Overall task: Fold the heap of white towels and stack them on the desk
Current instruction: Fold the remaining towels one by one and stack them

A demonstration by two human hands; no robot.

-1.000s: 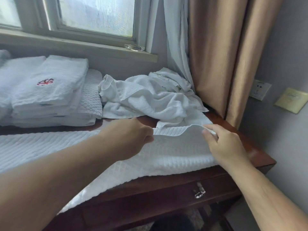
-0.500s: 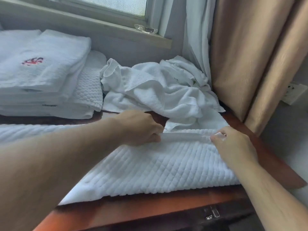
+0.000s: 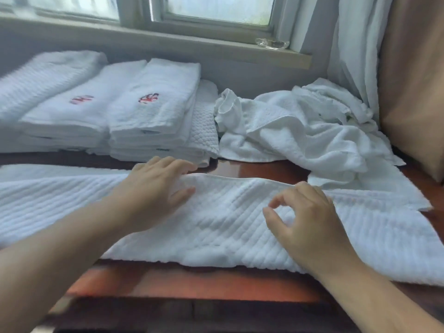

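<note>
A ribbed white towel point(image 3: 228, 227) lies spread lengthwise across the dark red wooden desk point(image 3: 192, 284), folded over so its far edge forms a seam. My left hand point(image 3: 156, 191) presses flat on that far edge with fingers spread. My right hand point(image 3: 305, 219) is over the towel to the right, fingers loosely curled, thumb and forefinger apart, holding nothing. Behind it, a crumpled heap of white towels point(image 3: 300, 131) sits at the back right. Two stacks of folded towels with red emblems point(image 3: 153, 111) point(image 3: 72, 109) stand at the back left.
A window sill point(image 3: 216, 49) runs behind the desk, with a small clear glass object point(image 3: 272, 43) on it. A white sheer curtain point(image 3: 355, 44) and a tan curtain point(image 3: 413, 92) hang at the right, touching the heap. Bare desk shows between the towel and the heap.
Both hands let go of the towel's edge after laying it down along the far side. The left hand now lies flat, the right has drawn back, and the view shifted left.
</note>
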